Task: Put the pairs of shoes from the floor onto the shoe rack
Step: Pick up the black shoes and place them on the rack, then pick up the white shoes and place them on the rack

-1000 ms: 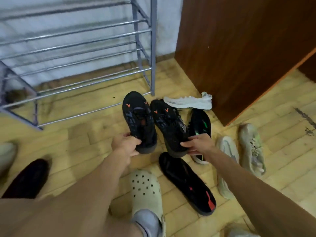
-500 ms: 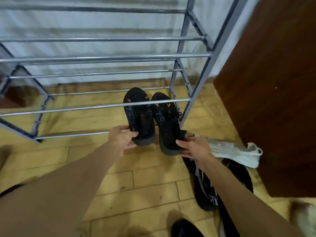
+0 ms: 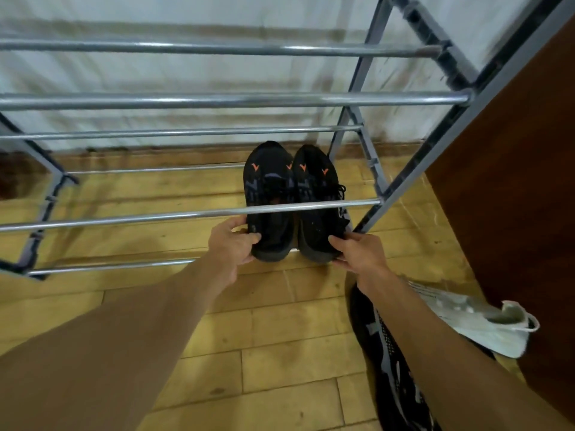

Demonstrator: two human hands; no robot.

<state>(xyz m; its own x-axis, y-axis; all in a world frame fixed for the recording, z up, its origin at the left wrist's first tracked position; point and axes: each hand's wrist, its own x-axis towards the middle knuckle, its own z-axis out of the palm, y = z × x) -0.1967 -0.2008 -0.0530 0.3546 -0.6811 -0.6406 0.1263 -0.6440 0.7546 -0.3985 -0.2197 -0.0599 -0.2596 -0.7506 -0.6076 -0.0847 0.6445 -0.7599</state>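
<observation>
Two black sneakers with orange marks lie side by side on the lowest shelf of the grey metal shoe rack (image 3: 193,214), at its right end, toes pointing to the wall. My left hand (image 3: 231,244) grips the heel of the left black sneaker (image 3: 269,194). My right hand (image 3: 357,248) grips the heel of the right black sneaker (image 3: 317,188). Both heels stick out over the front bottom bar. A bar of the shelf above crosses in front of the shoes.
A black patterned shoe (image 3: 389,353) lies on the wooden floor under my right forearm. A white sneaker (image 3: 473,321) lies on its side to the right, against a brown wooden cabinet (image 3: 513,181). A white wall stands behind the rack.
Both hands carried the black pair off the floor and pushed it forward onto the bottom shelf. The shoes now sit deeper and closer together. My view moved toward the rack.
</observation>
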